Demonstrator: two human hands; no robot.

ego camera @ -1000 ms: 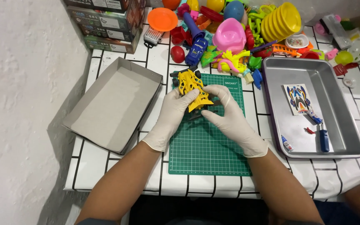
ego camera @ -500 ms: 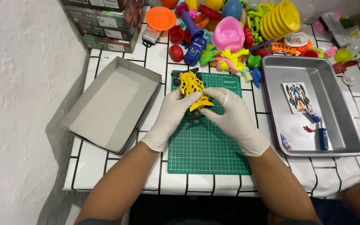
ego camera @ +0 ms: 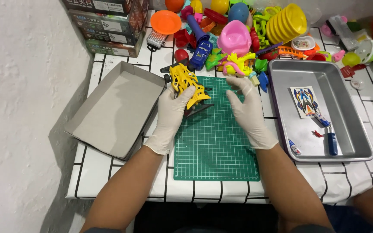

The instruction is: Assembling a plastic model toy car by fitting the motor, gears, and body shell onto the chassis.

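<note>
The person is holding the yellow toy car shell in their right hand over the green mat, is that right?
Not quite. The head view shows the yellow toy car shell in the left hand, not the right. The right hand is open and empty beside it. Both are over the green mat.

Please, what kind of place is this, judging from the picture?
Probably a home hobby or toy-assembly table: a green gridded cutting mat lies on the white tiled tabletop, a pile of colourful plastic toys sits behind it, and a grey metal tray holds small tools.
</note>
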